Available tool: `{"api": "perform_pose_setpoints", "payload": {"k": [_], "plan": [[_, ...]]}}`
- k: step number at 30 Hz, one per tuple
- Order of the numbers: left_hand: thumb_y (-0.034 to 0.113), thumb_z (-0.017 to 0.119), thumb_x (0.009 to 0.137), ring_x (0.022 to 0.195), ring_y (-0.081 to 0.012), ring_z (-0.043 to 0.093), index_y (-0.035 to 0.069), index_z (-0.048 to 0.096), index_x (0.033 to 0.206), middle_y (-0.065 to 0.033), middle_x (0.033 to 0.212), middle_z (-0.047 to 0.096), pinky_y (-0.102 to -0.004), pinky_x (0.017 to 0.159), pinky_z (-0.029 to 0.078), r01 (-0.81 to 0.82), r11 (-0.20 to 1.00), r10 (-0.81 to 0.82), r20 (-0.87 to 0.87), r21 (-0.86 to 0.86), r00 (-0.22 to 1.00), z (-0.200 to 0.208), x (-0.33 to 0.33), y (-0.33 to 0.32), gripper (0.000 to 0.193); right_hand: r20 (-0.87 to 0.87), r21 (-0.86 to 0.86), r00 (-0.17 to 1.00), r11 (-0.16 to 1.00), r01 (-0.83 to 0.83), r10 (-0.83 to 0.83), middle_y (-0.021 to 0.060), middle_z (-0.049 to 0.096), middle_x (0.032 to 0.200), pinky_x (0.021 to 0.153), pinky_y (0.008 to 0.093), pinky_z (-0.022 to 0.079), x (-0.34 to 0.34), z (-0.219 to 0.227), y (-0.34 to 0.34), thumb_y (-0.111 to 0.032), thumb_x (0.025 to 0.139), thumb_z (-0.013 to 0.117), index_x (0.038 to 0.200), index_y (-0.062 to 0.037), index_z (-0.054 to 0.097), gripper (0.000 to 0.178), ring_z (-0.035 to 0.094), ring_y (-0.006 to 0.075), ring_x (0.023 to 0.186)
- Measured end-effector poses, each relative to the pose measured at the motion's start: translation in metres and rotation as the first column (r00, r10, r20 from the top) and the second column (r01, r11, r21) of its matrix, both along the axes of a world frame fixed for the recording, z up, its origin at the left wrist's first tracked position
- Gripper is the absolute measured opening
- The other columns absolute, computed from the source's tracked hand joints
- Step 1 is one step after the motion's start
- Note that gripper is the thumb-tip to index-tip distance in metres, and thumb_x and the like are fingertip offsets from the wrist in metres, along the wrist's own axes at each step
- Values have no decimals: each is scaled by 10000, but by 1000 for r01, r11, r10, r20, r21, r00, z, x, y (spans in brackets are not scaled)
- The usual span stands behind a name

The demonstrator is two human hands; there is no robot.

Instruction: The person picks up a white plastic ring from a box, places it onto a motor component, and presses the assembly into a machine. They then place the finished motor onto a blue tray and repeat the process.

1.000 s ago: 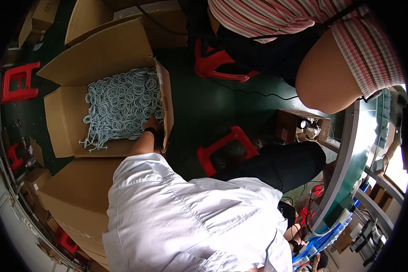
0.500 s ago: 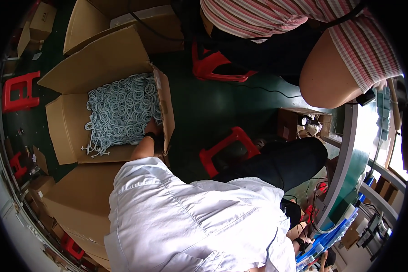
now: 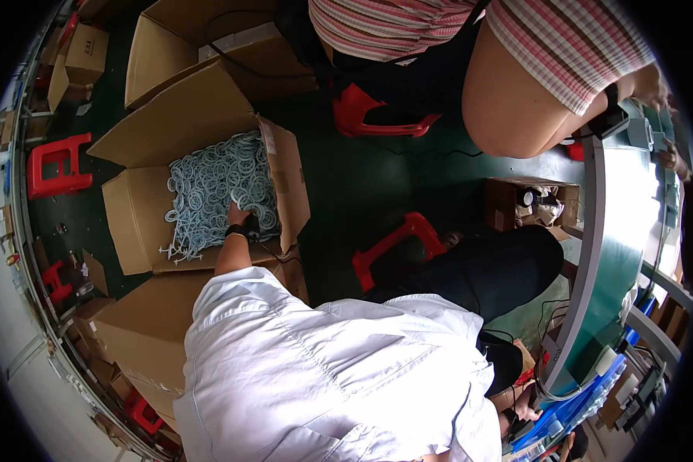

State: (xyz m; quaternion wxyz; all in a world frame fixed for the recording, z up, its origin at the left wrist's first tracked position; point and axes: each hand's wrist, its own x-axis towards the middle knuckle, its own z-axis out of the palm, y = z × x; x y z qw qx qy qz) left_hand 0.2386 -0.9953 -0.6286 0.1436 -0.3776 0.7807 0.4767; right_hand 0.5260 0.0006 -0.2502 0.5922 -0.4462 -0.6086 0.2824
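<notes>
An open cardboard box (image 3: 135,219) on the floor holds a heap of pale blue plastic rings (image 3: 212,189). My left hand (image 3: 237,214), with a dark band at the wrist, reaches down into the near right part of the heap. Its fingers are sunk among the rings, so the grip is hidden. My white-shirted shoulder and back (image 3: 323,369) fill the lower middle. A small part of my right hand (image 3: 522,406) shows at the lower right by the table edge, mostly hidden behind my body.
More cardboard boxes (image 3: 185,46) stand behind and in front of the ring box. Red plastic stools (image 3: 54,163) (image 3: 396,242) stand on the green floor. Another person in a striped shirt (image 3: 562,46) works at the curved green table (image 3: 593,254). Blue bins (image 3: 570,404) sit at the lower right.
My left hand has moved from the box's right wall further left, into the heap of rings. The view has shifted slightly.
</notes>
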Motion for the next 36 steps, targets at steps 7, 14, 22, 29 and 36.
{"api": "perform_pose_setpoints", "payload": {"k": [7,14,22,29,36], "plan": [[92,728,775,1183,-397,543,118,258,1513,-185,1437,448,-473,825,530,-516,856,510,-120,-28,852,100,-49,-4,876,-53,-49,980,981,190,-192,171,279,1548,1104,566,294,-27,-2,-66,-392,853,527,1473,-5,278,772,290,399,1390],[104,680,843,1170,-360,537,216,161,1564,-174,1521,341,-442,719,507,-599,769,639,-225,225,736,156,-76,14,895,-701,-552,690,750,-365,-180,236,296,1510,1120,553,291,-91,53,-144,-343,814,584,1468,50,253,831,288,412,1388],[46,645,813,1023,-334,615,132,353,1455,-133,1306,535,-469,631,536,-589,780,624,-340,212,703,235,-100,63,711,-753,-552,624,716,-427,-208,250,368,1456,1122,516,316,-124,77,-198,-326,824,589,1431,69,305,778,373,409,1324],[-38,571,798,727,-178,645,106,535,1189,-44,986,650,-294,449,488,-38,882,301,-499,470,812,295,-104,143,418,-783,-473,613,741,-477,-105,203,410,1452,1125,485,323,-130,79,-224,-323,880,553,1430,29,353,684,406,363,1315],[-21,551,827,691,-144,637,118,512,1196,-46,987,639,-258,421,466,268,782,61,-497,563,865,399,-108,268,396,-860,-416,505,671,-614,-71,169,454,1420,1124,461,331,-112,84,-226,-321,920,558,1420,19,369,634,435,315,1294]]}}
